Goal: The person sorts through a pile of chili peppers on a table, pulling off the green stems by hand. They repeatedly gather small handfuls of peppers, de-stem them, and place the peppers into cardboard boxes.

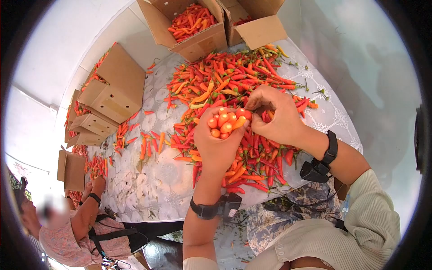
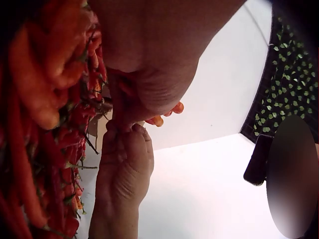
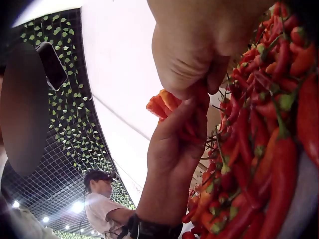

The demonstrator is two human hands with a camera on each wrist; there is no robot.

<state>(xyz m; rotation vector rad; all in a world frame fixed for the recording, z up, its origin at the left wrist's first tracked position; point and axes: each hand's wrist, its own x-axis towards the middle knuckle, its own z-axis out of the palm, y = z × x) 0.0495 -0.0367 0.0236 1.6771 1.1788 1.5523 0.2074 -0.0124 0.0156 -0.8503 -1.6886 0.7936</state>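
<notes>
My left hand (image 1: 220,146) grips a bundle of several red and orange chilies (image 1: 227,121), their pale stemless ends facing up. Against the bundle's right side, my right hand (image 1: 279,117) has its thumb and index finger pinched together; whether a chili is between them is hidden. Both hands are over a wide heap of chilies (image 1: 243,72), many with green stems. In the right wrist view, the bundle (image 3: 167,103) sticks out of the left hand (image 3: 172,144), and the right hand (image 3: 199,55) touches it from above. The left wrist view shows the hands meeting.
Cardboard boxes of chilies (image 1: 198,42) stand behind the heap, with more boxes (image 1: 119,85) at the left. Loose chilies and stem bits lie on the patterned tablecloth (image 1: 166,180). Another person (image 1: 85,225) works at the table's left end.
</notes>
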